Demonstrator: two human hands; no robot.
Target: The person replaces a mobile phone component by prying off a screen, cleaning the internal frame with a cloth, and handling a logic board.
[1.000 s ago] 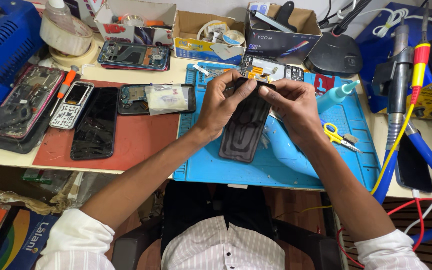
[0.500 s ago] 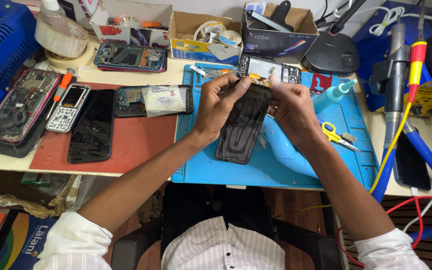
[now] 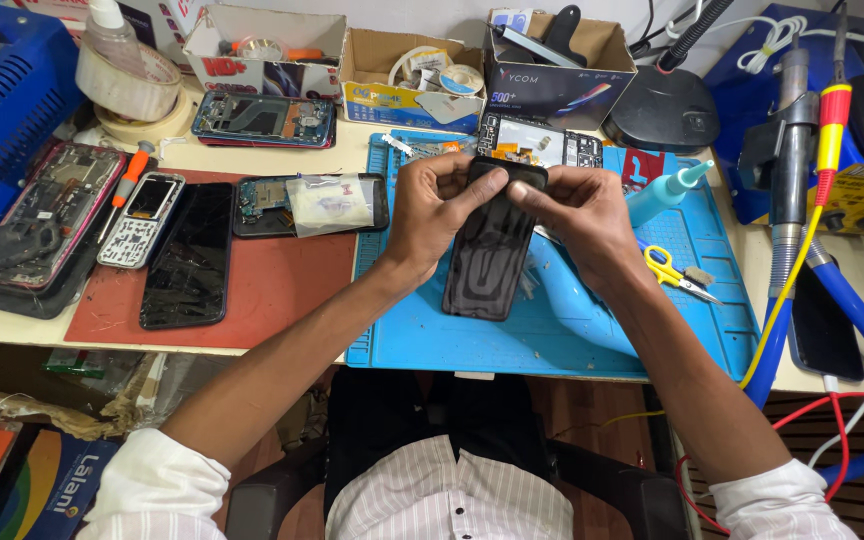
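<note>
A black phone back cover (image 3: 490, 245) is held tilted above the blue work mat (image 3: 422, 340), its top edge pinched between both hands. The left hand (image 3: 432, 205) grips the upper left corner with thumb and fingers; the right hand (image 3: 577, 215) grasps the upper right corner, thumb pressed on the top edge. Just beyond the hands lies an opened phone frame (image 3: 542, 143). Right of the right hand sit yellow-handled scissors (image 3: 674, 272) and a light blue squeeze bottle (image 3: 664, 195). Left of the left hand, on a red mat (image 3: 282, 285), rest a phone with a plastic bag (image 3: 312, 203), a dark cracked screen (image 3: 190, 255) and a keypad phone (image 3: 140, 218).
</note>
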